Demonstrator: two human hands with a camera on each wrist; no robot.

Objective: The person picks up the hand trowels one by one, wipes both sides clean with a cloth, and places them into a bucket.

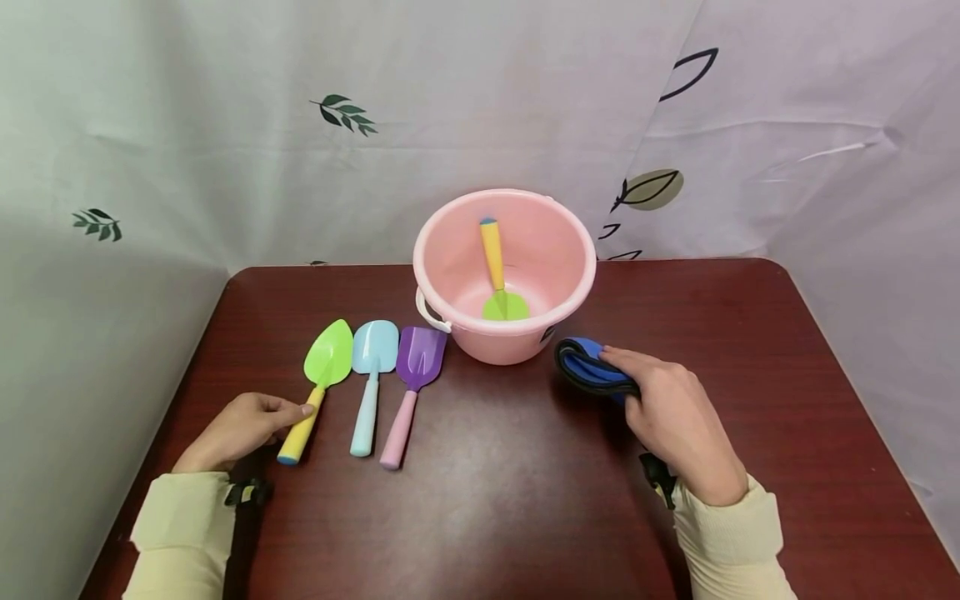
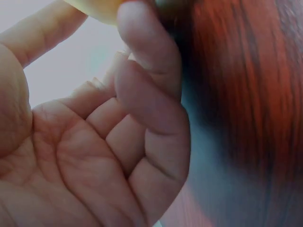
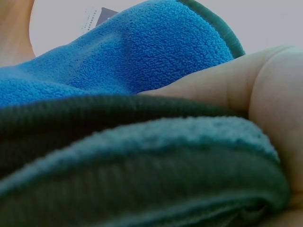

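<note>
left hand [image 1: 243,427] at the green trowel's handle, right hand [image 1: 675,417] bunching a blue cloth [image 1: 588,367]

lower left of the frame: the left fingers [image 1: 294,410] curl against the yellow handle of the green trowel [image 1: 321,379], touching but, as i judge it, not yet lifting, so the step looks like taking hold; the next move calls for a firmer wrap round the handle; the trowel lies flat on the worktop [image 1: 487,483], long axis near vertical in frame, blade pointing up toward the curtain; beside it a blue trowel [image 1: 371,375] and purple trowel [image 1: 412,383]; centre, a pink bucket [image 1: 570,250] holds another green trowel [image 1: 498,271]; right, fingers clamped on the cloth just beside the bucket.
</note>
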